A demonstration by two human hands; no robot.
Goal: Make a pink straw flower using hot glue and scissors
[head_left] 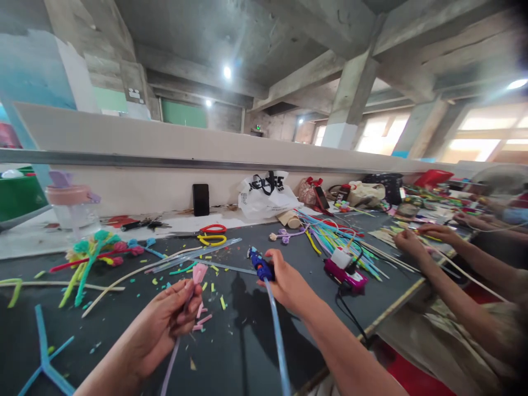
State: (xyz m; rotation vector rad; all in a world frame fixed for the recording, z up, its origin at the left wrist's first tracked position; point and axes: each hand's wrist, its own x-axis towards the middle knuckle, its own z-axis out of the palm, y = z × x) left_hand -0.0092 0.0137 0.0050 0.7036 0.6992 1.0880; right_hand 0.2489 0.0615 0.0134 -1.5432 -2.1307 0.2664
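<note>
**Pink flower in your left hand, glue gun in your right**

Your left hand is pinched narrow, thumb and fingertips closed around the base of the flower, whose flared head sticks up above them. A thin lilac stem runs from below that hand to the bottom edge; your fingers cover the part between, so whether stem and flower are joined can't be told. Your other fingers curl loosely beneath.

Your right hand is wrapped around the blue gun, thumb along its upper side. The handle and trigger are hidden by your palm, so you can't see whether the trigger is pressed. The nozzle points up and left, apart from the flower, and is too small to show any glue. A clear stick trails from the gun's back and is cut off below.

Both hands are above the dark table. Pink scraps lie just beside your left hand, partly hidden by its fingers. Scissors lie beyond.
</note>
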